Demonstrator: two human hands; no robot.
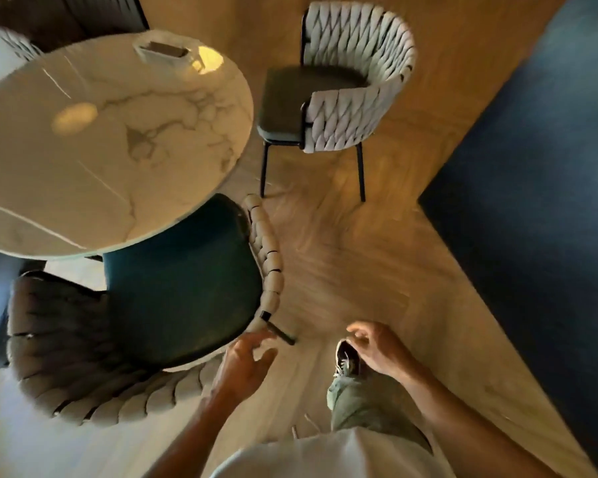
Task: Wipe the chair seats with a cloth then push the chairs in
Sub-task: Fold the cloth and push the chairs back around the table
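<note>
Warm, dim light falls from overhead, throwing two soft glare spots on the marble table [111, 132] up and left of my left hand [246, 365], while motion blur smears everything and the wide lens bends the edges.

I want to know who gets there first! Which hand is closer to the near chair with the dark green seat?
Left. The left hand hovers right beside the near chair, at the end of its woven backrest. The right hand is farther off, above the shoe.

Left grip [246, 363], right grip [377, 346]: loose, empty.
</note>
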